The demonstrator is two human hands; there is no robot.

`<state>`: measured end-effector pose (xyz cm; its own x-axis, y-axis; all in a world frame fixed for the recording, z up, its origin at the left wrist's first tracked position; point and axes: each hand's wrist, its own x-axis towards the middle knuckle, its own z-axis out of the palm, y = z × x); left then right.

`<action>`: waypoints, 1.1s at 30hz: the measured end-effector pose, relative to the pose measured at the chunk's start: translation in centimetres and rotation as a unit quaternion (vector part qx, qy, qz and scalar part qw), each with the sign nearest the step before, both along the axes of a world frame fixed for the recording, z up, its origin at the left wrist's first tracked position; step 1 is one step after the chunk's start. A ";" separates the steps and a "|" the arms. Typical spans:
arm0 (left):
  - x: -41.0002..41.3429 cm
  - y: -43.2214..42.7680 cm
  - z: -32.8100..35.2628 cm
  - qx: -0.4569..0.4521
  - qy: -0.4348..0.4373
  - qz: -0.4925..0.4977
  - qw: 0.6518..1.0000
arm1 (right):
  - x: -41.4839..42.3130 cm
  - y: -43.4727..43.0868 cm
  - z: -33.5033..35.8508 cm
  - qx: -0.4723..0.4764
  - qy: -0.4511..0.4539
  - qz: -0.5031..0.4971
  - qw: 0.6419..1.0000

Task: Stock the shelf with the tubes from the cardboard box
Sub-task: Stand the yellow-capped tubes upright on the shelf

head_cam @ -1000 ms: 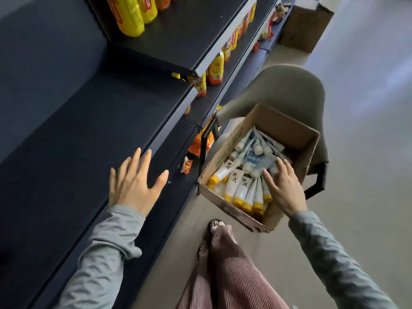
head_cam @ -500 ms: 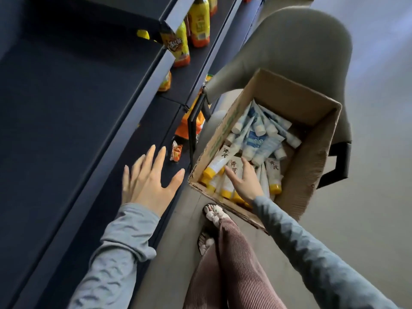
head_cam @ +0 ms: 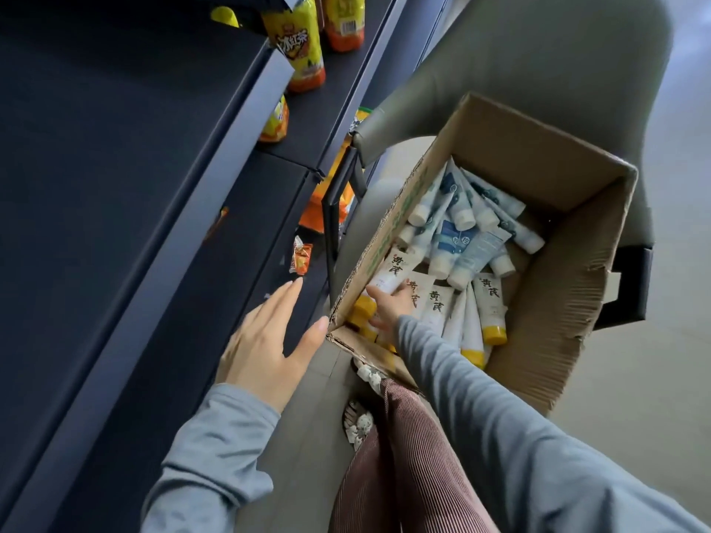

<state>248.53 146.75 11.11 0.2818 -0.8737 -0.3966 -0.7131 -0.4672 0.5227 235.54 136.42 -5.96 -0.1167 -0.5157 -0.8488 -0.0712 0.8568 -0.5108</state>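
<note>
An open cardboard box (head_cam: 569,286) sits on a grey chair and holds several tubes: white ones with yellow caps (head_cam: 488,305) at the near end, blue-and-white ones (head_cam: 458,240) further in. My right hand (head_cam: 390,307) is inside the box's near left corner, fingers curled around a white yellow-capped tube (head_cam: 392,269) that leans on the box wall. My left hand (head_cam: 269,344) hovers open, fingers spread, over the edge of the dark shelf (head_cam: 115,155), just left of the box corner.
The grey chair (head_cam: 519,67) stands against the shelving. Yellow drink bottles (head_cam: 300,48) stand on the shelf further along. An orange snack packet (head_cam: 300,257) lies on the lower shelf, orange bags behind the chair frame. My striped trouser leg and sandalled foot (head_cam: 359,421) are below.
My right hand slid from the box's near right side to its near left corner and closed around a yellow-capped tube. My left hand stayed open and drifted right toward the box.
</note>
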 end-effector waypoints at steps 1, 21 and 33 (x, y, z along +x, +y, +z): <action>-0.2 0.0 -0.1 -0.002 0.008 0.000 1.000 | 0.1 0.0 -0.4 -0.010 0.011 -0.008 1.000; -3.8 -4.7 -1.1 -0.054 0.170 0.060 0.982 | -7.7 2.2 11.8 -0.114 -0.258 0.074 0.957; -5.0 -5.4 -0.3 -0.072 0.392 0.207 0.893 | -5.3 5.0 14.8 -0.188 -0.297 0.109 0.930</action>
<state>243.51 141.39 10.82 0.2774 -0.8164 -0.5066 0.1172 -0.4946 0.8612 230.24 141.41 8.86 0.4566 -0.7459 -0.4849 0.1690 0.6079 -0.7759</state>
